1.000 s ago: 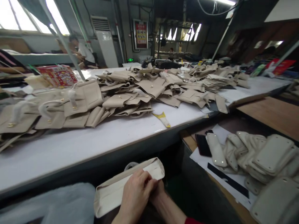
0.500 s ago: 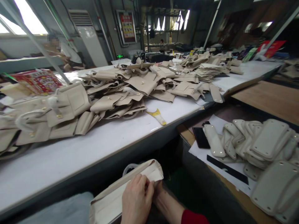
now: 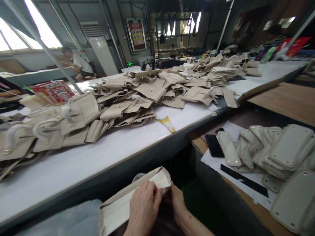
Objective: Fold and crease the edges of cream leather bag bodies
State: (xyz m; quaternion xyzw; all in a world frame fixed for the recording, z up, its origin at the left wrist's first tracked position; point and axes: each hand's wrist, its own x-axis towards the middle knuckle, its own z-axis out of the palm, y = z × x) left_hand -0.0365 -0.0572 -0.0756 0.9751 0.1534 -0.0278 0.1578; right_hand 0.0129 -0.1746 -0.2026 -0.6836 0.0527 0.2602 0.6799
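Note:
In front of me lies a beige handbag piece (image 3: 116, 205), tilted up to the right, with a pale off-white inner strip along its long side. My left hand (image 3: 145, 203) is closed on the strip's near edge, thumb and fingers pinched together. My right hand (image 3: 177, 200) holds the bag piece's right end corner; its fingertips are partly hidden behind the corner. A wrapped handle (image 3: 138, 177) pokes out behind the bag piece.
A long white table (image 3: 98, 152) bears heaps of beige bag pieces (image 3: 150, 90) and a yellow-and-white tool (image 3: 167, 124). Stacked rounded panels with metal studs (image 3: 289, 146), a phone (image 3: 214, 146) and a black strip (image 3: 243, 180) lie at right. A person (image 3: 80, 62) sits far left.
My right hand has moved from under the bag piece, behind my left wrist, out to its right end corner. My left hand keeps its pinch. The view has shifted slightly.

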